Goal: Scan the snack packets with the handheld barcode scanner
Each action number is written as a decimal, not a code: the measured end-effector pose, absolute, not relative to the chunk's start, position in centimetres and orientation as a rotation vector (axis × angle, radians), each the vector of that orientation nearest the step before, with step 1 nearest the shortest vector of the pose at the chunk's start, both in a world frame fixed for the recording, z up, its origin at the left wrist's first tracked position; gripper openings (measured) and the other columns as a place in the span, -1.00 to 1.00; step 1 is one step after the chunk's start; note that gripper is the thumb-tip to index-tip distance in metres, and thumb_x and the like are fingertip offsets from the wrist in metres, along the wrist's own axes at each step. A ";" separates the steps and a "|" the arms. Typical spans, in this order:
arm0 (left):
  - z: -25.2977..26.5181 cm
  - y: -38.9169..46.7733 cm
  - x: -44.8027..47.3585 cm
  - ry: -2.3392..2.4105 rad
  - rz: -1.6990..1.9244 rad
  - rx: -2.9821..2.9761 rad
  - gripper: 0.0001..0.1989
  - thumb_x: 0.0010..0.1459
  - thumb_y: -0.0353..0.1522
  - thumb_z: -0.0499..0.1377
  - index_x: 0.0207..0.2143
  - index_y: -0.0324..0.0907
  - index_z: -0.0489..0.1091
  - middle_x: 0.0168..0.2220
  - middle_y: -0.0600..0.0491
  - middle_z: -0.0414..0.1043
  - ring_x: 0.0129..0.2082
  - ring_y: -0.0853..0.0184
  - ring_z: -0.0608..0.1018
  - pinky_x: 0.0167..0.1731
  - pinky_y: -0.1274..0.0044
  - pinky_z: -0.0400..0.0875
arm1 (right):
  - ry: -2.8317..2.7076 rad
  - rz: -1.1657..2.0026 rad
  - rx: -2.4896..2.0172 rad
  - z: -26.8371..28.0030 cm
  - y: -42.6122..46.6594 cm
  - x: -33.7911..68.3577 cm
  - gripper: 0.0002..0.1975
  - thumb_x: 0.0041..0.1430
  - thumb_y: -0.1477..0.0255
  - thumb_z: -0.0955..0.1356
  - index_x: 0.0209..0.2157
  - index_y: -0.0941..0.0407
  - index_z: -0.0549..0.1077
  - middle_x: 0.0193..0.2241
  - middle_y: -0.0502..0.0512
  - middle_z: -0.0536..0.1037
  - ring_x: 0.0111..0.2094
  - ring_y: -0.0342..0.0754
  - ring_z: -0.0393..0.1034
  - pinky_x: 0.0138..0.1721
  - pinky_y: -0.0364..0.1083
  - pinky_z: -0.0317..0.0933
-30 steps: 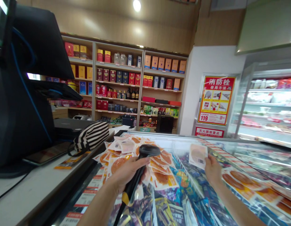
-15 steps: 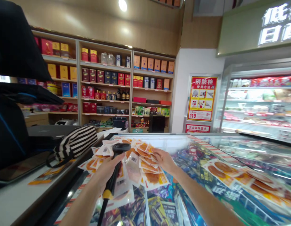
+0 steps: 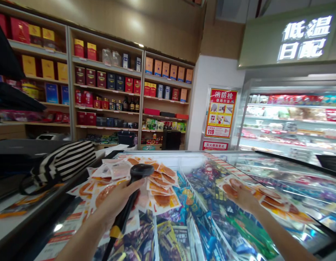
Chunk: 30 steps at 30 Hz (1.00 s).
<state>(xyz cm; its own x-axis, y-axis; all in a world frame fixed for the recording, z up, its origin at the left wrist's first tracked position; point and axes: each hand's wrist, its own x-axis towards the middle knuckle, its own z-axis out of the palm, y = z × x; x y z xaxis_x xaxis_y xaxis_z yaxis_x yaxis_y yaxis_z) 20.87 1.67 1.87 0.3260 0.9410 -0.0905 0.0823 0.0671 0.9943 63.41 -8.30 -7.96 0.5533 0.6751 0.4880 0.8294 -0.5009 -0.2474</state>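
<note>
My left hand (image 3: 123,198) is wrapped round the handle of a black barcode scanner (image 3: 142,171), its head facing up over a pile of flat plastic food packets (image 3: 161,199). Orange-brown round slices show through most of these packets; a few look paler and pinkish. Off to the right, my right hand (image 3: 242,195) has its fingers closed over the near-left end of a second row of similar packets (image 3: 273,199). A packet with round slices (image 3: 229,185) shows at its fingertips. Whether that packet is lifted or lying flat is hard to see.
Both groups lie on the glass lid of a chest freezer (image 3: 184,232) full of bagged goods. On the left counter sit a striped bag (image 3: 67,161) and dark equipment. Boxed goods fill the shelves (image 3: 108,87) behind; a lit refrigerated cabinet (image 3: 293,123) stands at right.
My right hand has left the left pile and moved right to the second row of packets. The left hand still holds the scanner over the pile. My view has turned slightly right.
</note>
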 end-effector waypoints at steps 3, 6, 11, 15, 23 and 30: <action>2.4 0.3 21.5 0.971 0.774 1.374 -0.66 -0.21 -0.11 0.10 -0.66 -0.21 0.18 -0.79 0.18 0.17 -0.78 0.52 0.21 -0.74 0.65 0.08 | -1.482 -0.459 -2.427 -7.6 -7.3 62.4 -0.62 -0.02 0.32 0.17 -0.14 0.14 0.29 -0.25 0.23 0.41 -0.26 0.03 0.31 -0.31 -0.04 0.14; 2.5 -0.3 21.8 0.886 0.738 1.386 -0.68 -0.17 -0.12 0.09 -0.63 -0.21 0.17 -0.77 0.19 0.17 -0.77 0.52 0.22 -0.73 0.66 0.07 | -1.437 -0.570 -2.528 -5.8 -6.1 60.9 -0.68 0.04 0.50 0.07 -0.23 0.10 0.33 -0.33 0.18 0.44 -0.37 -0.02 0.35 -0.44 -0.09 0.13; 1.9 0.2 21.7 0.833 0.690 1.382 -0.65 -0.18 -0.10 0.09 -0.58 -0.22 0.16 -0.71 0.18 0.19 -0.75 0.52 0.24 -0.73 0.65 0.08 | -1.134 -0.647 -2.504 -2.9 -5.8 61.7 -0.68 0.04 0.36 0.07 -0.43 0.10 0.39 -0.44 0.17 0.45 -0.44 0.01 0.33 -0.51 -0.08 0.09; 2.2 -0.3 21.6 0.793 0.727 1.337 -0.68 -0.16 -0.13 0.09 -0.53 -0.22 0.17 -0.67 0.17 0.21 -0.72 0.52 0.25 -0.72 0.65 0.08 | -0.943 -0.582 -2.228 -2.7 -4.9 62.5 -0.67 -0.04 0.32 0.12 -0.40 0.16 0.42 -0.56 0.15 0.45 -0.52 -0.01 0.30 -0.51 -0.09 0.08; 1.9 -0.6 21.6 0.623 0.607 1.248 -0.72 -0.11 -0.17 0.08 -0.51 -0.21 0.14 -0.61 0.13 0.25 -0.71 0.53 0.27 -0.71 0.64 0.11 | -0.692 -0.075 -1.491 -5.8 1.8 56.2 -0.63 -0.16 0.25 0.18 -0.39 0.22 0.39 -0.60 0.07 0.41 -0.54 -0.09 0.23 -0.53 -0.15 0.11; 2.1 -1.0 21.3 0.526 0.586 1.199 -0.75 -0.07 -0.21 0.05 -0.51 -0.22 0.15 -0.61 0.12 0.23 -0.72 0.54 0.26 -0.70 0.63 0.12 | -0.684 -0.083 -1.471 -6.9 2.1 54.7 -0.61 -0.15 0.23 0.19 -0.38 0.23 0.39 -0.50 0.12 0.44 -0.45 -0.06 0.25 -0.42 -0.12 0.12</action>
